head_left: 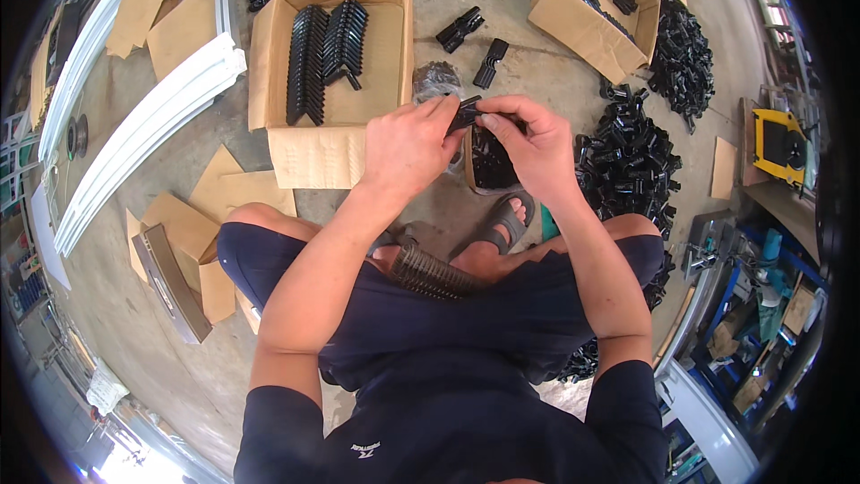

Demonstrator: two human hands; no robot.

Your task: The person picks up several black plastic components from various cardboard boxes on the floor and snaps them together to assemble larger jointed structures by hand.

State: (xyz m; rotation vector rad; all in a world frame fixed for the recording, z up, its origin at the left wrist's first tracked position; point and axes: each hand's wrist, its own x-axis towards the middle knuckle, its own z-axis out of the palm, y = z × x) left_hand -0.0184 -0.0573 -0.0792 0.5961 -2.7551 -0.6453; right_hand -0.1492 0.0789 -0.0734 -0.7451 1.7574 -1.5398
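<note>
Head view: seated worker's left hand [410, 145] and right hand [535, 145] pinch one black bracket [468, 111] above a small box [490, 161]. Two neat rows fill the carton [309, 148]; a large loose pile [632, 157] remains.

A person seen from above wears a dark navy short-sleeved shirt [448, 430] with a small white emblem [365, 449] printed on the chest, its shape too small to make out. Matching dark navy shorts [287, 260] end above the knees. Both forearms are bare from the sleeve hems down, with no watch, bands or gloves visible. One foot shows a dark grey open-toed slide sandal [504, 218] with a broad strap across the top; the other foot is mostly hidden.
</note>
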